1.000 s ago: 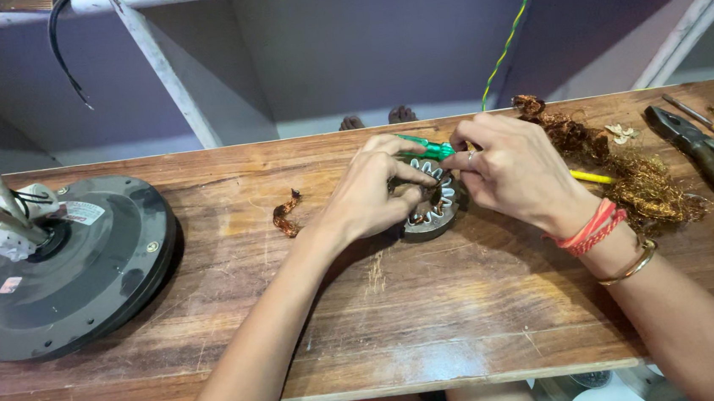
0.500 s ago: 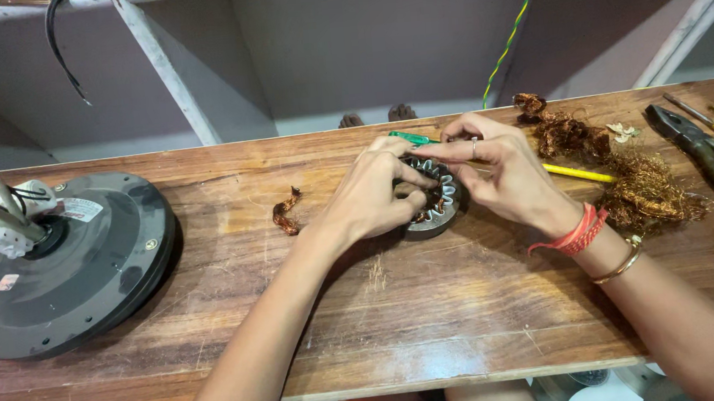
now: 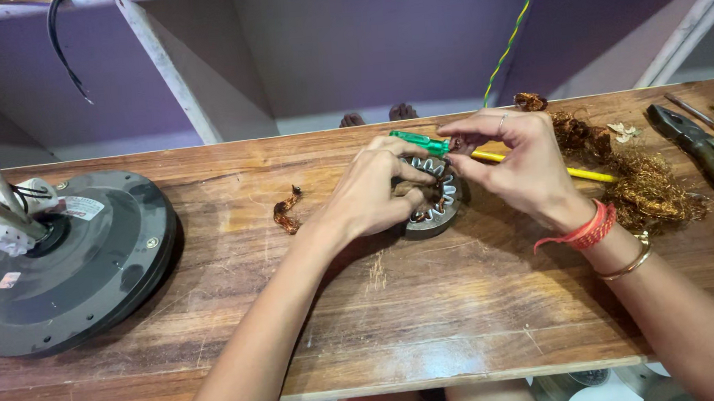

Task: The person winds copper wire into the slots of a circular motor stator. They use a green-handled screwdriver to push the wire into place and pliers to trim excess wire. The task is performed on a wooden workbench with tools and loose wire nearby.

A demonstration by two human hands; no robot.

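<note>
Up and a touch toward twelve o'clock goes the right hand since half a second ago, its fingertips now pinched together just above the stator ring instead of lying across it. That pinch closes at the tip of the green-handled screwdriver; whether a strand of wire sits between the fingers is too small to tell. The left hand holds its ground, curled round the nine o'clock side of the stator ring, fingers wrapped over the rim and pressing it onto the wooden bench. Copper winding shows in the slots between the ring's metal teeth.

The stator ring sits at the middle of the bench, slightly toward twelve o'clock. At nine o'clock from it, near the left wrist, lies a small scrap of copper wire. Well apart at nine o'clock rests the dark fan motor housing, with a white connector and shaft at its hub. At three o'clock, behind the right wrist, a tangled heap of copper wire spreads out, a yellow rod running into it. Pliers lie at the far three o'clock edge.
</note>
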